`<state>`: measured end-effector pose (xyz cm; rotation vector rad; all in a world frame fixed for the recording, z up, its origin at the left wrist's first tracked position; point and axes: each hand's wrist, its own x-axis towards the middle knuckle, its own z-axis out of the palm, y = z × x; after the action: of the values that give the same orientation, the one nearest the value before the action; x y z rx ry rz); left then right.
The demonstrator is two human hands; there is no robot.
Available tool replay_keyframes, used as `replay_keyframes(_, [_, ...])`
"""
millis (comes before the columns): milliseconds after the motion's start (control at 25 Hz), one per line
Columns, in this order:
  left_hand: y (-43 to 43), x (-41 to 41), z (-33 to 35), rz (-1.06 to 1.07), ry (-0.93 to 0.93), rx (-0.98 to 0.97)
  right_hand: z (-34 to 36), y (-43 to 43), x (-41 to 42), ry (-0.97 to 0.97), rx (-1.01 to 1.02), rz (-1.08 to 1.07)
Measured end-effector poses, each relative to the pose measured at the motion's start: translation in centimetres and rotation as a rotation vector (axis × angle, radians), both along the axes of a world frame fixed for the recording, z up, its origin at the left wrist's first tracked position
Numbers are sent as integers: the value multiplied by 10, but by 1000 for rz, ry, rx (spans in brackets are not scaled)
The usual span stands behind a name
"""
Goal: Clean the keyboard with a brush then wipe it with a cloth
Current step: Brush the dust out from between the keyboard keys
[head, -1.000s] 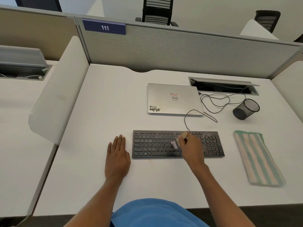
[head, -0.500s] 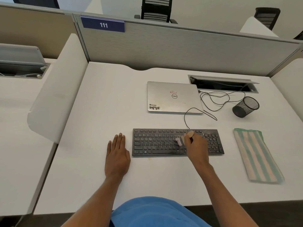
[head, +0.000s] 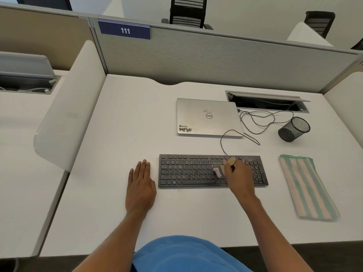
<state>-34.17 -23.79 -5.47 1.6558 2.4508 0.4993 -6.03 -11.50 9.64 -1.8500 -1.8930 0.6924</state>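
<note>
A black keyboard lies flat on the white desk in front of me, with crumbs and dust on its upper right keys. My right hand grips a small wooden-handled brush, whose pale bristles touch the keys right of the keyboard's middle. My left hand rests flat on the desk just left of the keyboard, fingers straight. A striped green and beige cloth lies folded on the desk to the right of the keyboard.
A closed silver laptop sits behind the keyboard. Loose black cables run from it to an open cable tray. A black mesh cup lies on its side at the right. Partition walls enclose the desk at the back and left.
My right hand has carried the brush a little to the right along the keys. My left hand has stayed in place.
</note>
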Motion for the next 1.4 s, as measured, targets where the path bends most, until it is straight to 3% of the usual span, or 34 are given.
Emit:
replay_keyframes(160, [0, 0, 0, -1, 4, -3, -4, -7, -3, 9, -48, 39])
replay_keyframes(320, [0, 0, -1, 3, 4, -7, -4, -4, 3, -125, -122, 53])
replay_keyframes(480, [0, 0, 0, 0, 1, 0, -2, -8, -3, 26, -63, 58])
replay_keyframes(640, [1, 0, -1, 1, 3, 2, -3, -8, 6, -60, -162, 99])
replay_keyframes(1040, [0, 0, -1, 5, 5, 6, 23, 56, -10, -27, -49, 86])
replay_keyframes(1240, [1, -1, 0, 6, 9, 3, 21, 80, -31, 108, -129, 145])
replay_keyframes(1400, [1, -1, 1, 11, 2, 9, 16, 90, -25, 55, -243, 225])
